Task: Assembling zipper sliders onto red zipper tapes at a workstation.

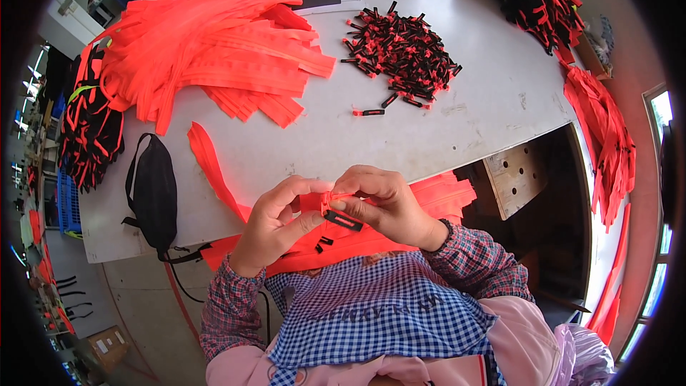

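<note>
We have one piece in work, and it looks only partway done: a small, bright orange-red fabric piece (325, 202) sits between the left hand (277, 220) and the right hand (386, 207), thumb and fingers of each pinched on it, the tips nearly meeting. A short, black, bar-shaped tab (343, 220) with a red slot lies just below the right thumb, on the near side, its left end beside the left thumb — whether it is joined to the fabric, we cannot tell. Much seems left: a loose pile of small black-and-red tabs (404, 53) lies on the far middle of the pale, smooth surface (500, 111), and a heap of long, flat, orange-red fabric strips (214, 57) on the far left — both well apart from our hands.
</note>
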The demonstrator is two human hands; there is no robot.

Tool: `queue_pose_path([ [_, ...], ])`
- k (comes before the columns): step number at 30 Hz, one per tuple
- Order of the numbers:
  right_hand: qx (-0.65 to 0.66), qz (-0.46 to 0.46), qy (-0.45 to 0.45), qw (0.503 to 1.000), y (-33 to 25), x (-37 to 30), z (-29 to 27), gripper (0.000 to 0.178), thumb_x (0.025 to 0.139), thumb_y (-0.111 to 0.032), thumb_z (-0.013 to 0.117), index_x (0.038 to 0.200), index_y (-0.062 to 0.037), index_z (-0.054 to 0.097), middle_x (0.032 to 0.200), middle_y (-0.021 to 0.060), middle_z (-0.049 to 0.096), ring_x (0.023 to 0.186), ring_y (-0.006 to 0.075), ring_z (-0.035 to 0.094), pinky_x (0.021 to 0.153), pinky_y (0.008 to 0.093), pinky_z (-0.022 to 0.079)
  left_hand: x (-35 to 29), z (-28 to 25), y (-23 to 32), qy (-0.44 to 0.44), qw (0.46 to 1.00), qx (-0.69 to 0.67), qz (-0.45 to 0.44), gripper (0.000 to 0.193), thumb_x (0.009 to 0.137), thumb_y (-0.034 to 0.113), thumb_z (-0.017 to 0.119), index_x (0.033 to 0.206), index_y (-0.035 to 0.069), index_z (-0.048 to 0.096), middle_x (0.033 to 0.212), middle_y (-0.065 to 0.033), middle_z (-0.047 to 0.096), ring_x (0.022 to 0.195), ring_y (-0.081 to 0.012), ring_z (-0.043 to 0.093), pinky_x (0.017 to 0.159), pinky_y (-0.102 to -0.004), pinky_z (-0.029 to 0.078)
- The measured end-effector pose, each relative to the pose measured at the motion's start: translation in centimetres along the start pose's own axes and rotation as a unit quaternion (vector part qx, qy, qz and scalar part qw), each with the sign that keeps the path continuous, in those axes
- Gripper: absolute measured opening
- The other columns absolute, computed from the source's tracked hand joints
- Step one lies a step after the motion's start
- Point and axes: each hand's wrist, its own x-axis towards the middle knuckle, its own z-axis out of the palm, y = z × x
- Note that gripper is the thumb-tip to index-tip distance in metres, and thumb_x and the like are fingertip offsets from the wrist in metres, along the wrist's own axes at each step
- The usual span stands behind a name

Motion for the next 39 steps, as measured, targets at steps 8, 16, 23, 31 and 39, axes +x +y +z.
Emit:
queue_pose_path([
  [8, -0.053, -0.131, -0.005, 0.99, -0.2, 0.3, 0.0, 0.019, 0.089, -0.003, 0.075, 0.108, -0.0027, 0.073, 0.099, 0.0097, 0.066, 0.088, 0.0208, 0.066, 0.075, 0.0312, 0.055, -0.8, 0.9, 1.6, 0.067, 0.988, 0.141, 0.017, 0.022, 0.086, -0.008, 0.069, 0.107, -0.005, 0.069, 0.106, -0.0117, 0.072, 0.094, -0.018, 0.07, 0.082, -0.0294, 0.056],
  [16, -0.161, -0.171, -0.005, 0.972, 0.3, -0.2, 0.2, 0.029, 0.082, -0.009, 0.083, 0.107, -0.0041, 0.069, 0.098, 0.0102, 0.064, 0.088, 0.0238, 0.067, 0.073, 0.0339, 0.056, -1.0, 1.6, 1.6, 0.071, 0.976, 0.2, 0.041, 0.019, 0.082, -0.011, 0.069, 0.1, -0.004, 0.071, 0.098, -0.0136, 0.073, 0.087, -0.0214, 0.072, 0.075, -0.0303, 0.058],
  [23, -0.176, -0.221, 0.007, 0.959, 0.7, -0.2, 0.3, 0.029, 0.081, -0.011, 0.084, 0.105, -0.0038, 0.069, 0.095, 0.0099, 0.065, 0.083, 0.0235, 0.067, 0.068, 0.0336, 0.056, -1.0, 1.3, 1.2, 0.06, 0.98, 0.186, 0.042, 0.021, 0.08, -0.011, 0.069, 0.099, -0.002, 0.073, 0.095, -0.0131, 0.073, 0.084, -0.0208, 0.071, 0.074, -0.0296, 0.058],
  [31, -0.152, -0.212, -0.008, 0.965, 0.6, -0.5, 0.4, 0.025, 0.083, -0.01, 0.082, 0.105, -0.0047, 0.07, 0.095, 0.009, 0.064, 0.082, 0.0223, 0.067, 0.068, 0.0327, 0.055, -0.9, 1.2, 1.3, 0.046, 0.985, 0.159, 0.039, 0.021, 0.081, -0.011, 0.069, 0.098, -0.001, 0.074, 0.094, -0.0125, 0.073, 0.084, -0.0208, 0.071, 0.074, -0.0304, 0.057],
  [39, -0.152, -0.214, -0.013, 0.965, 0.2, -0.1, 0.4, 0.021, 0.085, -0.009, 0.08, 0.103, -0.0046, 0.07, 0.097, 0.0096, 0.063, 0.086, 0.0236, 0.065, 0.072, 0.0337, 0.055, -0.8, 1.4, 2.1, 0.05, 0.983, 0.174, 0.024, 0.021, 0.08, -0.012, 0.07, 0.1, -0.003, 0.072, 0.096, -0.0123, 0.072, 0.086, -0.0202, 0.07, 0.075, -0.0292, 0.056],
])
